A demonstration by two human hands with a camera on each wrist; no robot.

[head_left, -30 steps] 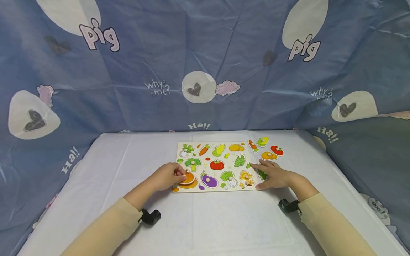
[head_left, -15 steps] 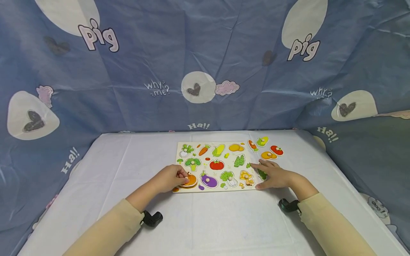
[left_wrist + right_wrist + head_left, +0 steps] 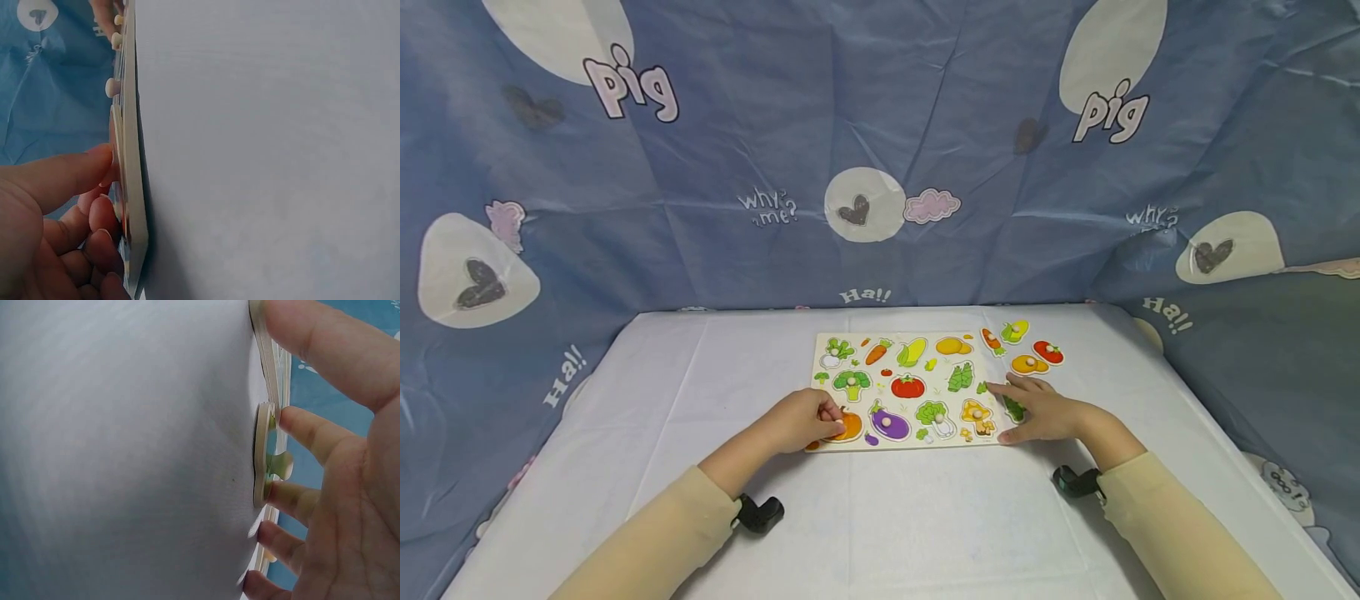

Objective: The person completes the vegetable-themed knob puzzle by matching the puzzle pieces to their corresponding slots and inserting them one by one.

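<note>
My left hand (image 3: 803, 419) pinches the pumpkin puzzle piece (image 3: 852, 426) between thumb and fingers at the lower left of the vegetable board (image 3: 937, 377). In the left wrist view, the piece's edge (image 3: 115, 128) lies along the board's face; whether it sits fully in its recess I cannot tell. My right hand (image 3: 1047, 412) has spread fingers, with thumb and index finger at the board's right edge. Beneath it lies a green piece (image 3: 1014, 409), partly hidden; the right wrist view shows its knob (image 3: 282, 465) between two fingers.
Loose carrot (image 3: 992, 342), corn (image 3: 1015, 332), tomato (image 3: 1048, 353) and potato (image 3: 1029, 365) pieces lie right of the board. Knobbed radish (image 3: 837, 353), broccoli (image 3: 852, 384), eggplant (image 3: 890, 422), cabbage (image 3: 936, 419) and mushroom (image 3: 977, 417) pieces sit on it.
My left hand has moved slightly right and down, and the pumpkin piece has shifted from above its printed picture to lie over it. My right hand has stayed still.
</note>
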